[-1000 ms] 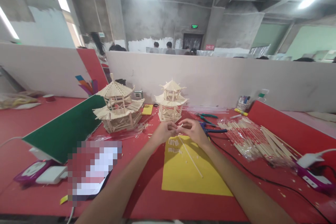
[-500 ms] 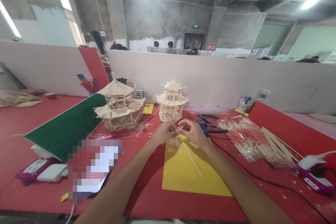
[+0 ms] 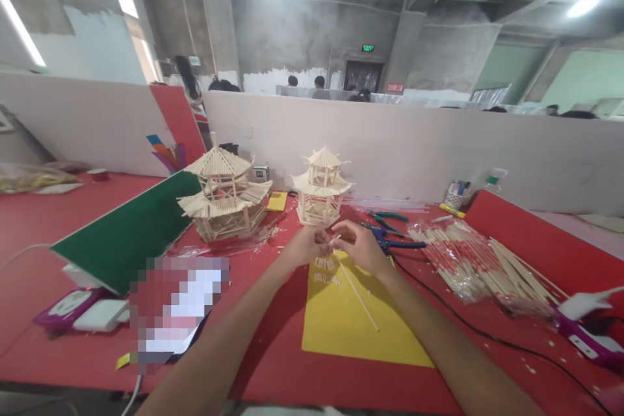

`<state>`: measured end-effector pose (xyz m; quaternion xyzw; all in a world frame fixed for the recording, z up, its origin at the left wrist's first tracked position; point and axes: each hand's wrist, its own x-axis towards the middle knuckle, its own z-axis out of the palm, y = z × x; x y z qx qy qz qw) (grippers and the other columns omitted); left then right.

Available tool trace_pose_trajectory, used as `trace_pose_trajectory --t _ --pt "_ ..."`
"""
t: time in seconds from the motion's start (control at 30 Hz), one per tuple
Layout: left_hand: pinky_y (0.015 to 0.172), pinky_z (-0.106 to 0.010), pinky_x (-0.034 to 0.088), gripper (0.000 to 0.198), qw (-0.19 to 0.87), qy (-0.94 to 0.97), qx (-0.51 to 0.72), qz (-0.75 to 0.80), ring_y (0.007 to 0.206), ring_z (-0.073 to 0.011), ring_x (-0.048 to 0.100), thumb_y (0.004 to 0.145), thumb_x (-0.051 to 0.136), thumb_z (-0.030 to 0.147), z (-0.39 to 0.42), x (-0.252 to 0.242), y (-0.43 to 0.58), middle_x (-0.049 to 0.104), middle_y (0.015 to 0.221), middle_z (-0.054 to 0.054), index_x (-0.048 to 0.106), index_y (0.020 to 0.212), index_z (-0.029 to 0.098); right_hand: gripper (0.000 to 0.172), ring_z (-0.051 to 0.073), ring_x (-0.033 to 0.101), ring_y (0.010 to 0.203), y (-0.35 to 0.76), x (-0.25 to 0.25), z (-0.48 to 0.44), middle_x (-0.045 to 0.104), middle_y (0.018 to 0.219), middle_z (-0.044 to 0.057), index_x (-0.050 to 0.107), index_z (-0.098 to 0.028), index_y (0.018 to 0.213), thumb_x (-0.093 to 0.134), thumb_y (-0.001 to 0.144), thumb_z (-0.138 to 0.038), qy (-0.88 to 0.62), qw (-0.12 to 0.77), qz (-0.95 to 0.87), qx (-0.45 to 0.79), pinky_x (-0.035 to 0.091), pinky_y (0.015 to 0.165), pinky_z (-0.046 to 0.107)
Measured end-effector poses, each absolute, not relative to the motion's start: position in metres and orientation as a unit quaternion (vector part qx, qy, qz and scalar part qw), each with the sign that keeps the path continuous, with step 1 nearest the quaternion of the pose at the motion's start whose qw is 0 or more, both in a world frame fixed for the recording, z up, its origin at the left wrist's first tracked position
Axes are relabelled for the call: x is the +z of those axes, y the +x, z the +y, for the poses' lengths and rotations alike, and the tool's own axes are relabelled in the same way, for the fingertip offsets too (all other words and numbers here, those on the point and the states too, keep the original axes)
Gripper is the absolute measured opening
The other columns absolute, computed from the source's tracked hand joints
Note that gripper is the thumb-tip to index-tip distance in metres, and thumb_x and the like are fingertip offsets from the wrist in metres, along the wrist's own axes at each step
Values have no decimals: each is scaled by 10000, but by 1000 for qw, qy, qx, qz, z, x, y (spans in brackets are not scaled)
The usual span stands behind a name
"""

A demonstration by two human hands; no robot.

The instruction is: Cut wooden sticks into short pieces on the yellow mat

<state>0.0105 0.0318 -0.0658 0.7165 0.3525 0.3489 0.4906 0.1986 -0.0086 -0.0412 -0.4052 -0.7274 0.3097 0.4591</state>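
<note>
My left hand and my right hand almost meet above the top edge of a yellow sheet. Both have their fingers pinched. A tiny pale wooden stick piece shows at my right fingertips; whatever is between the left fingertips is too small to make out. On the sheet under them lie two short rows of cut stick pieces. A long thin wooden stick slants across the sheet below my right hand. Just behind the hands stands the smaller stick pagoda.
A larger stick pagoda stands to the left, near a green board. Pliers and a blue glue gun with a black cable lie right of the hands. Bagged wooden sticks lie farther right. A phone, partly blurred, is at front left.
The whole view has shifted slightly, with things sitting a little farther right. Both hands keep nearly the same pinched pose over the sheet.
</note>
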Motion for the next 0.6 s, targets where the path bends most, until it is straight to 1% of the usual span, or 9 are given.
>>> trace_pose_trajectory --t 0.13,0.3,0.6 --pt "608 -249 514 281 494 711 352 356 677 -162 670 719 755 372 33 -69 12 692 737 -55 654 811 128 206 186 690 807 198 -39 -10 713 896 30 632 -214 1009 637 807 -253 -412 448 -735 299 532 761 313" --pt "617 -256 523 269 490 711 356 356 692 -172 681 735 741 369 33 -70 12 694 738 -60 655 813 126 215 185 683 798 198 -38 -11 711 909 37 631 -213 1016 646 815 -289 -414 449 -735 296 534 760 318" --pt "641 -270 547 225 534 678 345 369 674 -163 685 686 782 285 26 -58 12 700 726 -52 664 783 120 188 171 684 808 198 -39 -12 706 901 24 621 -221 1015 617 830 -250 -412 442 -747 277 529 766 299"
